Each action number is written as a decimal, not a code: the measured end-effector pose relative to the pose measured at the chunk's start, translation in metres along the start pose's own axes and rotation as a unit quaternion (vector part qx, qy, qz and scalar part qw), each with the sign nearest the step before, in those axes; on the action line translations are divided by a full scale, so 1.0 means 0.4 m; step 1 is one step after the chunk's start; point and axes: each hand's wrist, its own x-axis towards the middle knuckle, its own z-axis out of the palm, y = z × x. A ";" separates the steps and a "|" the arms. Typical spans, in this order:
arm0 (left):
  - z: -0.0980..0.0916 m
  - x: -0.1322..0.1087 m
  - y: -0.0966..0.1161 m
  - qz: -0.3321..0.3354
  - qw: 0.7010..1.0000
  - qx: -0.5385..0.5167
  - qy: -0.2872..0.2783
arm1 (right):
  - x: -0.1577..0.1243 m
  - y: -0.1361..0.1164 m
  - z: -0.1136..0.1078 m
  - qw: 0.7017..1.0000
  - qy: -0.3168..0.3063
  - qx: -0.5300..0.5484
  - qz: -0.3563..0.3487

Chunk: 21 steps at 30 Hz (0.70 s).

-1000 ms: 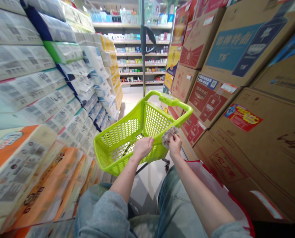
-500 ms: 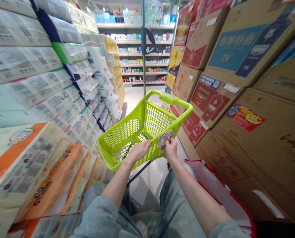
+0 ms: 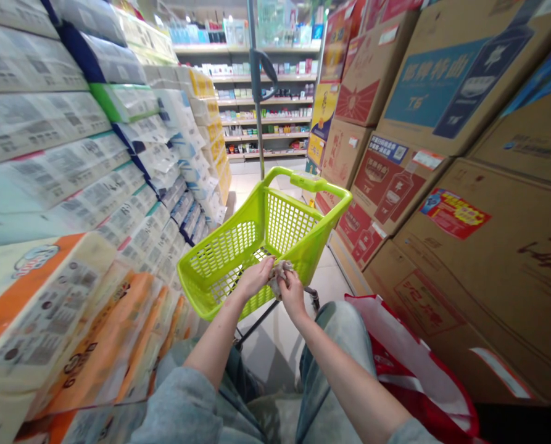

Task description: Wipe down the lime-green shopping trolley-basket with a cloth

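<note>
A lime-green shopping basket cart (image 3: 229, 243) stands in front of me, its perforated basket open at the top. My left hand (image 3: 258, 276) grips the basket's near rim, fingers over the edge. Just right of it, my right hand (image 3: 292, 293) is closed around a crumpled greyish cloth (image 3: 282, 269) and presses it to the outside of the rim. The two hands almost touch. A grey pole (image 3: 259, 123) with a dark loop handle rises behind the basket.
Packs of tissue paper (image 3: 131, 154) are stacked along the left, with orange packs (image 3: 94, 345) near my left knee. Cardboard boxes (image 3: 469, 203) line the right. A red and white bag (image 3: 409, 357) stands by my right leg. Stocked shelves (image 3: 266, 117) cross the far end.
My right hand has slid the cloth leftward along the rim, up close to my left hand. The left hand keeps its place on the rim. The view has shifted slightly.
</note>
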 end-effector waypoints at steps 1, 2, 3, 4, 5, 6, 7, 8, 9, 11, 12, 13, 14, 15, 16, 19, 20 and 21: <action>0.000 -0.002 0.000 -0.002 1.000 0.002 0.003 | -0.003 -0.001 -0.005 1.000 -0.010 -0.018 -0.022; -0.001 -0.004 0.000 -0.001 1.000 0.007 0.004 | -0.004 -0.001 -0.013 0.998 -0.023 -0.042 -0.047; -0.001 -0.007 0.001 0.000 1.000 0.012 0.003 | -0.003 0.000 -0.022 0.994 -0.038 -0.072 -0.072; -0.002 -0.009 0.002 0.002 1.000 0.016 0.001 | 0.000 0.002 -0.032 0.988 -0.053 -0.106 -0.094; -0.005 -0.012 0.003 0.007 1.000 0.019 -0.002 | 0.006 0.005 -0.043 0.981 -0.066 -0.143 -0.112; -0.008 -0.015 0.003 0.013 1.000 0.020 -0.008 | 0.014 0.009 -0.054 0.973 -0.074 -0.179 -0.124; -0.012 -0.018 0.002 0.019 1.000 0.019 -0.014 | 0.024 0.014 -0.065 0.966 -0.079 -0.211 -0.130; -0.016 -0.023 0.001 0.025 0.999 0.018 -0.021 | 0.036 0.020 -0.076 0.959 -0.081 -0.238 -0.130; -0.022 -0.029 -0.003 0.030 0.999 0.018 -0.029 | 0.048 0.028 -0.087 0.954 -0.083 -0.260 -0.126; -0.033 -0.044 -0.014 0.033 0.998 0.023 -0.044 | 0.073 0.047 -0.107 0.946 -0.083 -0.296 -0.102; -0.038 -0.052 -0.022 0.029 0.998 0.027 -0.048 | 0.084 0.058 -0.117 0.943 -0.083 -0.310 -0.083; -0.042 -0.060 -0.031 0.023 0.998 0.032 -0.050 | 0.093 0.070 -0.125 0.941 -0.084 -0.322 -0.063; -0.044 -0.067 -0.039 0.015 0.998 0.036 -0.049 | 0.101 0.083 -0.133 0.939 -0.085 -0.331 -0.043; -0.045 -0.073 -0.046 0.008 0.998 0.039 -0.046 | 0.107 0.094 -0.140 0.938 -0.086 -0.336 -0.025; -0.045 -0.078 -0.052 0.001 0.998 0.042 -0.041 | 0.111 0.105 -0.144 0.937 -0.087 -0.338 -0.010; -0.040 -0.082 -0.059 -0.009 0.999 0.040 -0.028 | 0.116 0.123 -0.145 0.942 -0.081 -0.325 0.016; -0.038 -0.082 -0.059 -0.009 0.999 0.038 -0.025 | 0.116 0.124 -0.141 0.945 -0.076 -0.318 0.021; -0.036 -0.081 -0.058 -0.010 0.999 0.036 -0.024 | 0.115 0.122 -0.137 0.947 -0.072 -0.312 0.023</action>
